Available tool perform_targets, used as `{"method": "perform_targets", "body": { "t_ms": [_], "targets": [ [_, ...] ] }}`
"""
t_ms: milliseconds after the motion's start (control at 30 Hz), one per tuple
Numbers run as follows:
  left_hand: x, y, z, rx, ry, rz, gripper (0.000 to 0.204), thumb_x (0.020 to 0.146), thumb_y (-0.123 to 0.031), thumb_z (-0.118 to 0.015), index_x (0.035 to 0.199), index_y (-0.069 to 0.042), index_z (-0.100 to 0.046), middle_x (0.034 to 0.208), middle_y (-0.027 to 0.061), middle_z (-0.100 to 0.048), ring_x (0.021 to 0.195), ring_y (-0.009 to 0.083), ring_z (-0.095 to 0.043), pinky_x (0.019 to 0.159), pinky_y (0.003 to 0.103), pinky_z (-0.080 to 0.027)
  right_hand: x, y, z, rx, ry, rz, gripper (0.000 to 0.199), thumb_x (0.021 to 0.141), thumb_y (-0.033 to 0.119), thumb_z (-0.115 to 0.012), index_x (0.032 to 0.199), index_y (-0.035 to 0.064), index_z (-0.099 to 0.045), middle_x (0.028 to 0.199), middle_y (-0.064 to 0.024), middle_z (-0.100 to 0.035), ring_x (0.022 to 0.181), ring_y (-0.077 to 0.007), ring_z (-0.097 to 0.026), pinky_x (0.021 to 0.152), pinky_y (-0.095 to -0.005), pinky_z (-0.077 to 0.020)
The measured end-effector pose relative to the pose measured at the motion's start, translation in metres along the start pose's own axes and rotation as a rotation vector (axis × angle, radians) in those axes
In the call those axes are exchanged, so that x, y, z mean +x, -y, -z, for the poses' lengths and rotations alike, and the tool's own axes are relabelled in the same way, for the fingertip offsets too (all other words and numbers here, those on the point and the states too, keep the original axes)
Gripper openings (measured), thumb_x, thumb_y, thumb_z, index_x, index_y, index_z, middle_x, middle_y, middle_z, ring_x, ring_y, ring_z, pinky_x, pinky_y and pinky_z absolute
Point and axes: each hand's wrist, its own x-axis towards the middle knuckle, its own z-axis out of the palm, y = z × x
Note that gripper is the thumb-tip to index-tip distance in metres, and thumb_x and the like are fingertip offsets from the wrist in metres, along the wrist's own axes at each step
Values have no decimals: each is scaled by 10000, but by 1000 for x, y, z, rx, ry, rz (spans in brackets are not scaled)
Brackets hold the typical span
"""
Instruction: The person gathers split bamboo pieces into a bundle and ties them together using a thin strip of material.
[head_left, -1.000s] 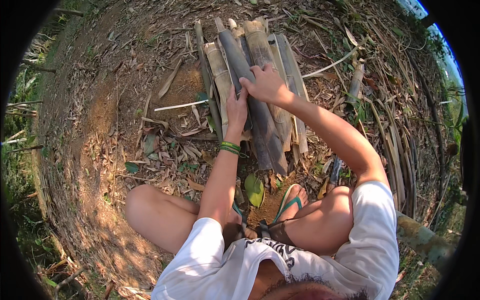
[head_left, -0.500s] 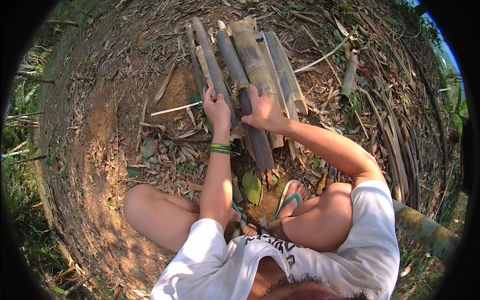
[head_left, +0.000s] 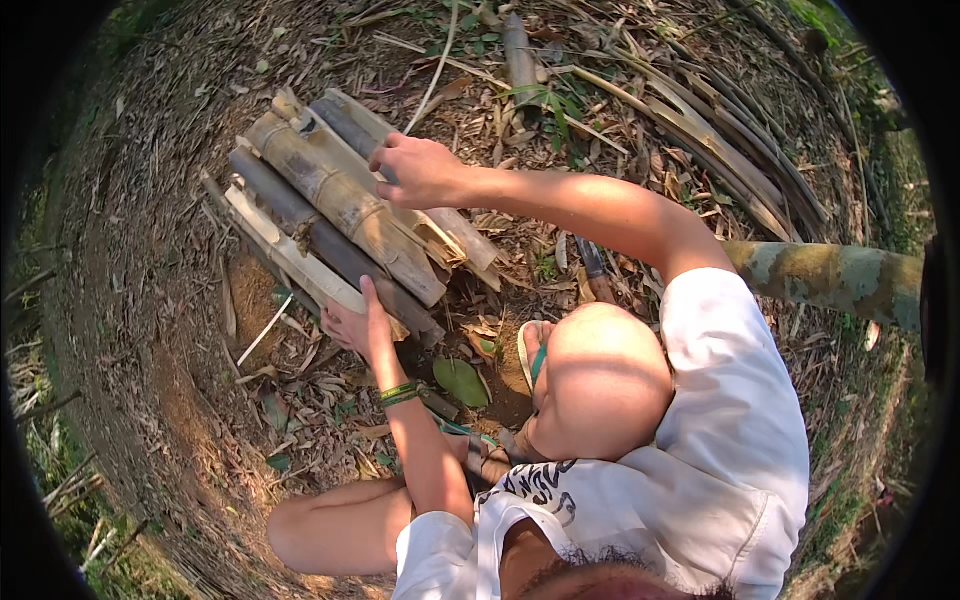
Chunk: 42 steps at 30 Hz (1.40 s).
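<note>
The left hand point(head_left: 355, 325) is at the near end of a pale, split bamboo length point(head_left: 288, 252), thumb and fingers parted around it — whether they pinch it, I cannot tell. The right hand point(head_left: 418, 172), fingers bent, is over a dark grey bamboo strip point(head_left: 348, 127); its grip is unclear. Between the hands lies a broad, tan, jointed bamboo piece point(head_left: 350, 205) — just right of the left hand, a green oval leaf point(head_left: 461, 382).
</note>
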Motion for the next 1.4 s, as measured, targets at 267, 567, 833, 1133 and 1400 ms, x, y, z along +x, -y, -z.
{"method": "perform_targets", "body": {
  "t_ms": [267, 567, 833, 1133, 1400],
  "targets": [
    [-2, 0, 3, 141, 58, -131, 1005, 915, -750, -460, 1616, -105, -139, 1645, 240, -122, 1516, 416, -130, 1205, 574, -129, -140, -272, 117, -531, -561, -619, 397, 937, 317, -605, 1199, 22, -650, 1220, -200, -575, 1125, -389, -603, 971, -476, -511],
    [14, -17, 28, 36, -134, -277, 931, 936, -722, -460, 1554, -41, -316, 1577, 258, -265, 1454, 419, -267, 1156, 572, -276, -275, -408, 199, -711, 9, -1269, 1092, 670, 216, -872, 1578, 258, -268, 1641, -64, -233, 1514, -304, -219, 1135, -603, -349],
    [35, -27, 32, 7, -213, -420, 733, 1000, -498, -558, 1460, 57, -426, 1489, 275, -428, 1411, 403, -377, 1162, 495, -309, -291, -433, 218, -640, 141, -1187, 1238, 616, 211, -910, 1597, 285, -158, 1640, -81, -236, 1506, -332, -238, 1155, -647, -310],
    [37, -43, 23, -14, -229, -445, 633, 997, -382, -618, 1435, 46, -462, 1452, 240, -500, 1346, 364, -476, 1124, 453, -370, -311, -443, 211, -714, 87, -865, 1008, 604, 223, -862, 1472, 125, -360, 1379, -198, -471, 1233, -434, -510, 1020, -502, -493],
    [31, -55, 32, -214, -250, -388, 586, 993, -296, -641, 1432, 45, -457, 1399, 205, -550, 1303, 318, -511, 1108, 446, -385, -320, -421, 215, -759, 44, -796, 803, 664, 155, -850, 1323, 54, -402, 1254, -195, -546, 1145, -394, -587, 964, -485, -520]
  ]
}}
